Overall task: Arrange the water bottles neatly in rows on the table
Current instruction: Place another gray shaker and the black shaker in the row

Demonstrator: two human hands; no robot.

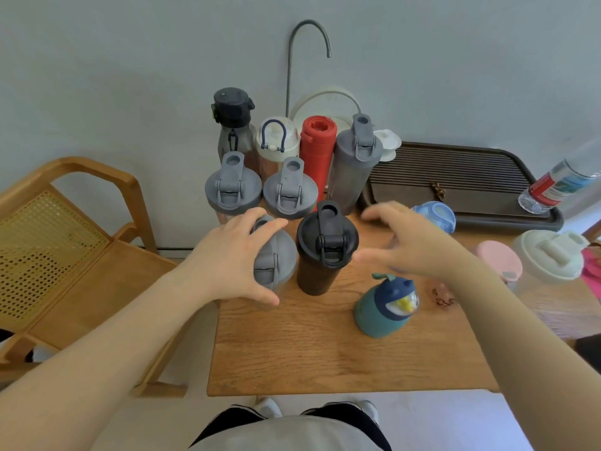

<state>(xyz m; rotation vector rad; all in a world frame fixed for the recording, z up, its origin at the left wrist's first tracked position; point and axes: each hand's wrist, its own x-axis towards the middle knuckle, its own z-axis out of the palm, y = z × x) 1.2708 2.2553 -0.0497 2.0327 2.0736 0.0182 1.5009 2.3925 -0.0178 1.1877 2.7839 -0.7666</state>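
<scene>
Bottles crowd the bench [325,353] toward twelve o'clock. Left hand [234,255] grips a grey-lidded bottle [276,265] beside the black bottle [325,252]; right hand [413,245] hovers spread wide at three o'clock.

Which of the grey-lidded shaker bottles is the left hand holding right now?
The front one: the grey flip-lid shaker bottle beside the black-lidded dark shaker bottle. The left hand grips its lid; the other three grey-lidded shakers stand untouched behind it.

Bare forearms and hands [227,258], a light grey top [289,432], black trousers [344,413], pale shoes [268,406].
</scene>
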